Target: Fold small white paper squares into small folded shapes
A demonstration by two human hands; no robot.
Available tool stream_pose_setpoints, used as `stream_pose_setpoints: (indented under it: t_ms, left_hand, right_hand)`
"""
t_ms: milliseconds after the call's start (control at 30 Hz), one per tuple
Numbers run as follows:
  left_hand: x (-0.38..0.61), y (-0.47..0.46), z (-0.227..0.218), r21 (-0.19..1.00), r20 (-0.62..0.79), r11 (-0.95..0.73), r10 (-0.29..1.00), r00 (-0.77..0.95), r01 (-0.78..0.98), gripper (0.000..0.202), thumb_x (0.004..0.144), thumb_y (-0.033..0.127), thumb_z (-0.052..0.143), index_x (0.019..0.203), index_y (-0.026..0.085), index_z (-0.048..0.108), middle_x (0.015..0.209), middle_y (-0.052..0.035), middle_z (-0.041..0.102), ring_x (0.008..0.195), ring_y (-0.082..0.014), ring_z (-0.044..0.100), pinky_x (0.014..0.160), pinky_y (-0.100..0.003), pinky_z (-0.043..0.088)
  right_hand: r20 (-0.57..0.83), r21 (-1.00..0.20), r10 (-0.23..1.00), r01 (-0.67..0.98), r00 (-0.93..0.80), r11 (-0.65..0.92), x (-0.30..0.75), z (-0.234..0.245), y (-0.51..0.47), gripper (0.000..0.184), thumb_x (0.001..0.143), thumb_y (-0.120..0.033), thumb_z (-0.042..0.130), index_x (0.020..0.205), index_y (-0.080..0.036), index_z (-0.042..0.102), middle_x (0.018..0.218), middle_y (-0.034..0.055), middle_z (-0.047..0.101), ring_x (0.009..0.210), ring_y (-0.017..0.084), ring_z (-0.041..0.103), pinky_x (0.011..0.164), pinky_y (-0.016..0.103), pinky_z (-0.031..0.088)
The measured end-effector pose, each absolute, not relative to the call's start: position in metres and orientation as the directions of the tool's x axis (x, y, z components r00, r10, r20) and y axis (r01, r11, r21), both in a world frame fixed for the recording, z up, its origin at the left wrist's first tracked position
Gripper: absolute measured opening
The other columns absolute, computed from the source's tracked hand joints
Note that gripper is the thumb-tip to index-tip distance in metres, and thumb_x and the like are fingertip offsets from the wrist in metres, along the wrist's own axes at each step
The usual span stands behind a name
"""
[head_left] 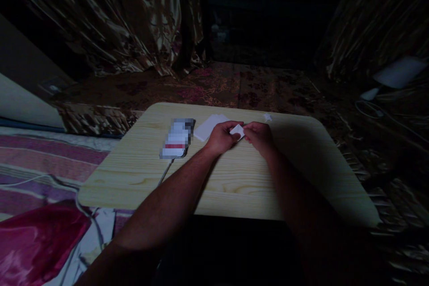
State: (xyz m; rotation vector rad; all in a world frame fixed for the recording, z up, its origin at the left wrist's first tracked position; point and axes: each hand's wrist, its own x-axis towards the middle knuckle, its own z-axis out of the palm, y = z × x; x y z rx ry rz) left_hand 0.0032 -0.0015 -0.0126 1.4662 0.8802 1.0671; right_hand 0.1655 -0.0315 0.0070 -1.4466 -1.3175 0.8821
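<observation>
Bare forearms [170,199] cross the lower frame, left hand [220,137] and right hand [261,136] pinching small folded white paper [237,130] that could crease crookedly if either slips.

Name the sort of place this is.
Likely a home, perhaps a bedroom, dimly lit: patterned curtains hang ahead, striped cloth, possibly bedding, lies left of the small table, and what looks like a lamp is at right.

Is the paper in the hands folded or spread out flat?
Folded: the white paper shows a crease line and a pointed top corner.
</observation>
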Motion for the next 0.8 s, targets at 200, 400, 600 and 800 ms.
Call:
stream_pose_setpoints:
  t_ms: [200,400,600,800]
  left_hand:
    - [0.003,-0.001,-0.013,0.987,0.157,-0.135,0.926,0.344,-0.088,0.045,0.066,0.019,0.076,0.111,0.014,0.077,0.076,-0.0014,0.071,0.056,-0.01,0.055,0.053,-0.023,0.042]
    - [0.003,-0.001,-0.012,0.985,0.172,-0.154,0.932,0.318,-0.081,0.039,0.066,0.02,0.076,0.105,0.015,0.075,0.076,-0.0014,0.071,0.058,-0.011,0.057,0.057,-0.024,0.044]
    - [0.002,-0.001,-0.009,0.985,0.171,-0.164,0.947,0.272,-0.047,0.027,0.065,0.023,0.077,0.09,0.015,0.07,0.076,-0.0014,0.07,0.06,-0.0118,0.058,0.057,-0.024,0.045]
    - [0.002,-0.003,-0.006,0.99,0.138,-0.128,0.948,0.287,-0.053,0.026,0.065,0.022,0.077,0.089,0.015,0.067,0.069,0.0007,0.067,0.056,-0.0112,0.056,0.054,-0.023,0.042]
  right_hand:
    - [0.087,-0.966,0.979,0.258,0.183,0.037,0.164,0.003,-0.03,0.017,0.065,-0.03,0.061,0.074,-0.017,0.07,0.052,-0.0024,0.063,0.046,0.012,0.053,0.044,0.023,0.038]
    - [0.059,-0.983,0.98,0.181,0.189,0.024,0.163,0.007,-0.031,0.022,0.065,-0.03,0.064,0.08,-0.016,0.073,0.053,-0.0024,0.064,0.047,0.012,0.055,0.045,0.022,0.041]
    - [0.007,-0.991,0.979,0.13,0.205,-0.02,0.16,0.015,-0.034,0.015,0.062,-0.026,0.067,0.072,-0.016,0.071,0.054,-0.0013,0.066,0.046,0.01,0.054,0.044,0.021,0.042]
    - [0.007,-0.99,0.977,0.14,0.213,-0.024,0.16,0.014,-0.035,0.015,0.062,-0.025,0.066,0.073,-0.016,0.071,0.055,-0.0011,0.067,0.048,0.012,0.058,0.045,0.021,0.044]
